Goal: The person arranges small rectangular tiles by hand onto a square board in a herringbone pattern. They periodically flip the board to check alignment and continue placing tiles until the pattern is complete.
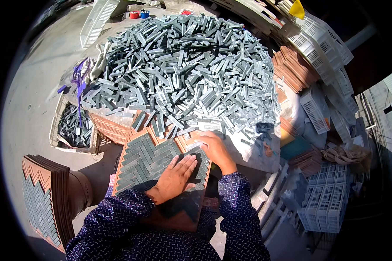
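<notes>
An orange-brown mould tray (121,167) lies in front of me, partly filled with dark green-grey stone strips (139,158) in a herringbone pattern. My left hand (174,177) rests flat on the laid strips, its fingers stretched out. Farther up and to the right, my right hand (216,150) curls over the tray's far right part, fingers bent around a pale stone strip (193,145). Part of that strip is hidden by the fingers. Several loose strips (161,125) lie across the tray's far edge.
A big heap of stone strips (183,65) covers the worktop (255,152) beyond the tray. At left stand a crate of strips (76,126) and a stack of filled moulds (41,200). White plastic crates (324,195) and stacked brown moulds (294,67) are at right.
</notes>
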### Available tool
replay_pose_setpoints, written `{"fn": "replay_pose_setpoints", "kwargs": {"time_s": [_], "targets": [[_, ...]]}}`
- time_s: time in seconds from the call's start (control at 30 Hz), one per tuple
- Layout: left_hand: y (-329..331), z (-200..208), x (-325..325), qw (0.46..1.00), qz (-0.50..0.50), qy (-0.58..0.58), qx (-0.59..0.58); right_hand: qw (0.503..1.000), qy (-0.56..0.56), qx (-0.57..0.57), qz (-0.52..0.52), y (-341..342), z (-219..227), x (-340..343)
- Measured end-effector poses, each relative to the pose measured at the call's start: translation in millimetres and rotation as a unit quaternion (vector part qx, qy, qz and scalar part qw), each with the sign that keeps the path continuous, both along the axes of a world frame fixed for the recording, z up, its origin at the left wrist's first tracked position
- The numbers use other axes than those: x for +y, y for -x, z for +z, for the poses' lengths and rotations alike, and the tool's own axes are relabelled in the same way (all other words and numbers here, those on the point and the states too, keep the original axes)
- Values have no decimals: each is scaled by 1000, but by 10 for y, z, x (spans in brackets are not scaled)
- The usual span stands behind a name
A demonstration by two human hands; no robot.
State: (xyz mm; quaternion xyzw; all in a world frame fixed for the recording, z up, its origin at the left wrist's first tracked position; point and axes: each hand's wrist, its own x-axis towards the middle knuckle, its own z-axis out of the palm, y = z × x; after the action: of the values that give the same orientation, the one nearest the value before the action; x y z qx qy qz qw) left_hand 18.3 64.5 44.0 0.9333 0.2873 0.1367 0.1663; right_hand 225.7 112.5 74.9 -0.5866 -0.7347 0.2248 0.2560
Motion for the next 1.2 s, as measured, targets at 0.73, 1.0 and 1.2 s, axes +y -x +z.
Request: {"fn": "replay_pose_setpoints", "kwargs": {"time_s": [0.73, 1.0, 1.2], "targets": [[241, -302, 314, 997, 78, 4, -16, 999, 4, -27, -17, 208, -157, 109], [152, -305, 285, 994, 91, 16, -66, 996, -77, -15, -31, 155, -375, 94], [267, -359, 307, 997, 75, 8, -17, 999, -4, -43, -9, 339, -208, 176]]}}
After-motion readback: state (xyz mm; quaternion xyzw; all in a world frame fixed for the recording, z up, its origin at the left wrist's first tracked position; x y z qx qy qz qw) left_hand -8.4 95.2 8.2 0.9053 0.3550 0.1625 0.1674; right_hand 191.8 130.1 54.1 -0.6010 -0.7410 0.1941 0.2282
